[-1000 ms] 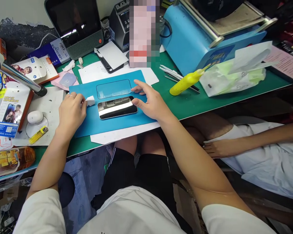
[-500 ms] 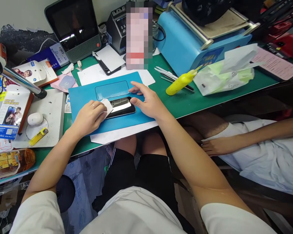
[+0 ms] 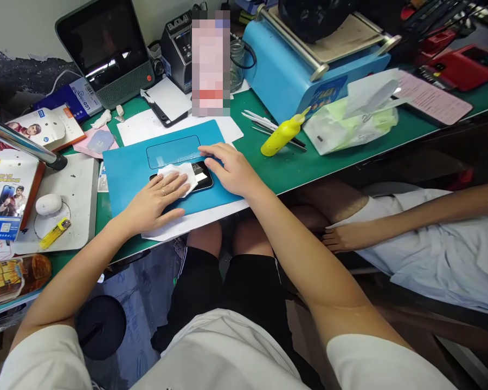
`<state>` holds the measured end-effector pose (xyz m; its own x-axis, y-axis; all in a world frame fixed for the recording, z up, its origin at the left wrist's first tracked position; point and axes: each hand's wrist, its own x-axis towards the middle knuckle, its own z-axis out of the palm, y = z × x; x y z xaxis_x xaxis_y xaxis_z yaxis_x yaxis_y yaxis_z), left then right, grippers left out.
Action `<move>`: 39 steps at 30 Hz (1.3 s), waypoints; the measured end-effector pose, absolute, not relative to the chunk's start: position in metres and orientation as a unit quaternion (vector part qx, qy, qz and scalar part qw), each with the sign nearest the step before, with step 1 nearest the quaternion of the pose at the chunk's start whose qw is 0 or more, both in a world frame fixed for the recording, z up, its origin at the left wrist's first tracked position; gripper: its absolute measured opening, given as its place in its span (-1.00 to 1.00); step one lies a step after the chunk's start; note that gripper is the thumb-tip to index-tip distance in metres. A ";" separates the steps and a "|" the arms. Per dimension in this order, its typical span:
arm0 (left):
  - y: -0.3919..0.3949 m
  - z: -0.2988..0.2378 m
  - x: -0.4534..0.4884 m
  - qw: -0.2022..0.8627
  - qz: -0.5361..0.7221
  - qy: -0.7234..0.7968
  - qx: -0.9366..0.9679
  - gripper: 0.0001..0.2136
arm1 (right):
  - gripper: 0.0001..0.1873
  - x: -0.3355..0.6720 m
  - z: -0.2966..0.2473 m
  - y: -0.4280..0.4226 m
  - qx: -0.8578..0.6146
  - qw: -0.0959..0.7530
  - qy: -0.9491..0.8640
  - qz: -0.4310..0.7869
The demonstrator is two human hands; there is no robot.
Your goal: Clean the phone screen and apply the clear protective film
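A dark phone (image 3: 206, 182) lies face up on a blue mat (image 3: 126, 187), its glossy surface showing reflections. Spread flat over its left part is a white tissue (image 3: 190, 174), pressed down by the outstretched fingers of my left hand (image 3: 159, 199). My right hand (image 3: 231, 170) rests at the phone's right end, fingers apart, with nothing in it that I can see. Just behind the phone lies a clear glass sheet with a black outline (image 3: 173, 151). The phone's left part is mostly hidden under tissue and hand.
A yellow squeeze bottle (image 3: 282, 135), thin tools and a tissue pack (image 3: 350, 127) lie to the right, before a blue machine (image 3: 284, 70). Boxes, a white earbud case (image 3: 49, 204) and a yellow lighter (image 3: 55, 233) sit left. A co-worker's hand (image 3: 350, 236) is at the right.
My left hand has gone from gripping the bunched tissue to lying flat on it, and the tissue is spread wider over the phone. The whole view has shifted slightly.
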<state>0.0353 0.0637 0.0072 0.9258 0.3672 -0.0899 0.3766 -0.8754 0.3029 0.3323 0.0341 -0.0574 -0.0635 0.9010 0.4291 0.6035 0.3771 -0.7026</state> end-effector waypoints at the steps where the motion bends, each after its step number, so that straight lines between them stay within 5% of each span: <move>1: 0.063 0.010 0.040 0.154 -0.028 0.195 0.968 -0.28 | -0.55 0.332 -0.057 0.035 -0.530 0.432 -0.709 0.175; 12: 0.056 0.003 0.101 0.120 -0.024 0.186 0.975 -0.14 | -0.55 0.333 -0.058 0.039 -0.528 0.463 -0.687 0.186; 20: 0.031 0.011 0.062 0.115 -0.031 0.185 0.975 -0.29 | -0.55 0.334 -0.059 0.039 -0.533 0.458 -0.683 0.201; 27: 0.043 0.000 0.095 0.110 -0.025 0.190 0.975 -0.16 | -0.54 0.334 -0.058 0.039 -0.536 0.457 -0.680 0.204; 39: 0.060 0.000 0.096 0.105 -0.016 0.244 0.964 -0.23 | -0.43 0.334 -0.065 0.040 -0.528 0.487 -0.653 0.240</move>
